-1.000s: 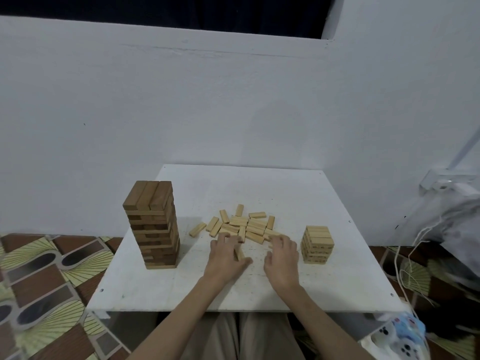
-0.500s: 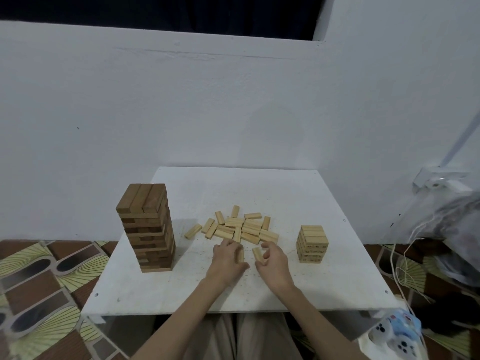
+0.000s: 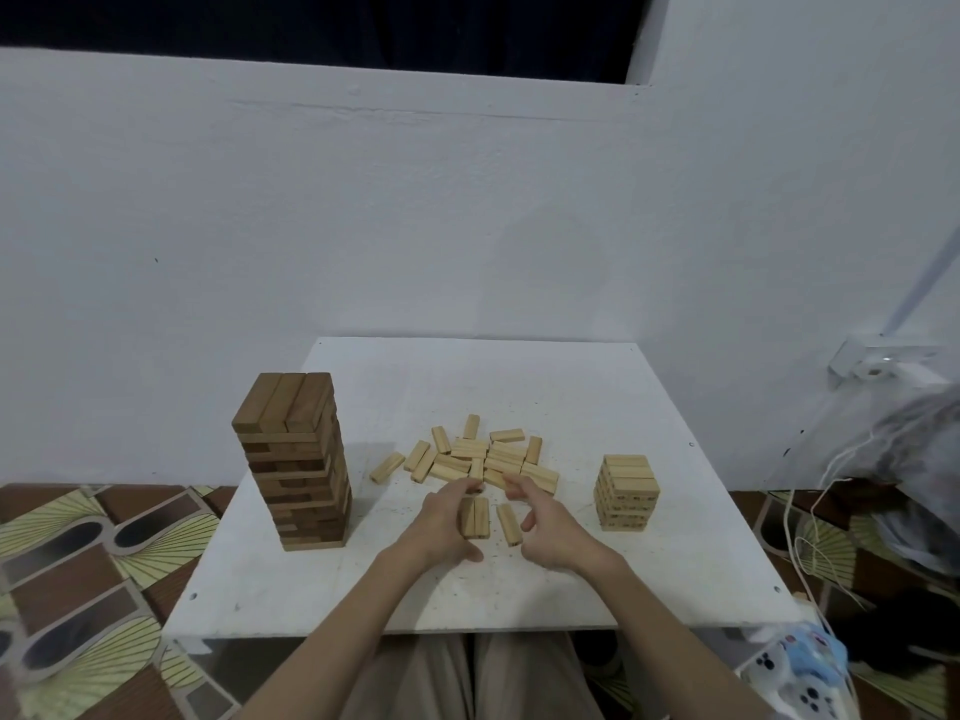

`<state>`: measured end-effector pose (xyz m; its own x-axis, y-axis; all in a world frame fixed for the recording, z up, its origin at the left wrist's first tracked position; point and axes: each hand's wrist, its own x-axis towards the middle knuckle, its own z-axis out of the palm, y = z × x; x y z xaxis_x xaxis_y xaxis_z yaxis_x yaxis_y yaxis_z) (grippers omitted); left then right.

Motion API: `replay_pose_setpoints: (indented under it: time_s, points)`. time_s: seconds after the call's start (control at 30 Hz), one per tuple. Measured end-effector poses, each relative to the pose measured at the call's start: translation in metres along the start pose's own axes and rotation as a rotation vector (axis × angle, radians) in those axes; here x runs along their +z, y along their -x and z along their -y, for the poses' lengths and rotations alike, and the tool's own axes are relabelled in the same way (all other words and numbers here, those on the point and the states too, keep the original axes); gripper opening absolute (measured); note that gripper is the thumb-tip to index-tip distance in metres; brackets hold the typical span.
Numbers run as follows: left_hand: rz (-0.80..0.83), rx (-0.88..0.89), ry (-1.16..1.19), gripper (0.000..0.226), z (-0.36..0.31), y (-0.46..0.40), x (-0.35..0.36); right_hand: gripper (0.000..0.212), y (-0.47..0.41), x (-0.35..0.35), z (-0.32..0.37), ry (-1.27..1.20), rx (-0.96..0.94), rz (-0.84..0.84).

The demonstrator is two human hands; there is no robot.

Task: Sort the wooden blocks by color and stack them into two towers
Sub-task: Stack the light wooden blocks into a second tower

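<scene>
On the left of the white table (image 3: pixel 519 595) stands a tall tower of dark brown blocks (image 3: pixel 296 459). A short tower of light blocks (image 3: pixel 626 491) stands on the right. Between them lies a loose pile of several light blocks (image 3: pixel 483 457). Just in front of the pile, two light blocks (image 3: pixel 475 517) lie side by side, with a third light block (image 3: pixel 509 523) a little to their right. My left hand (image 3: pixel 441 527) rests against the left side of the pair, fingers fairly straight. My right hand (image 3: pixel 556 532) hovers just right of the third block, fingers loosely curled, holding nothing.
A white wall rises right behind the table. The patterned floor (image 3: pixel 78 563) shows on the left. White cables (image 3: pixel 810 511), a grey bundle (image 3: pixel 909 449) and a small toy (image 3: pixel 800 662) lie off the table's right edge. My knees are under the front edge.
Both hands have drawn back from the pile toward me. Three light blocks now lie lined up between them in front of the pile, and my fingers have spread apart.
</scene>
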<state>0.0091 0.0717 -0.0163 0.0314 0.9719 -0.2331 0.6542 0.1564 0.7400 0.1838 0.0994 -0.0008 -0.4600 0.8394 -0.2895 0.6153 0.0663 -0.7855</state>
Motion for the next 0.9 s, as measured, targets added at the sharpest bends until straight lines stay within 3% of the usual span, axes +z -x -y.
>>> replay_pose_setpoints:
  time_s: [0.9]
  points:
    - [-0.023,0.072,-0.003,0.080,-0.006,-0.009,0.004,0.091,-0.015,0.001,-0.001,0.010,-0.068,0.015]
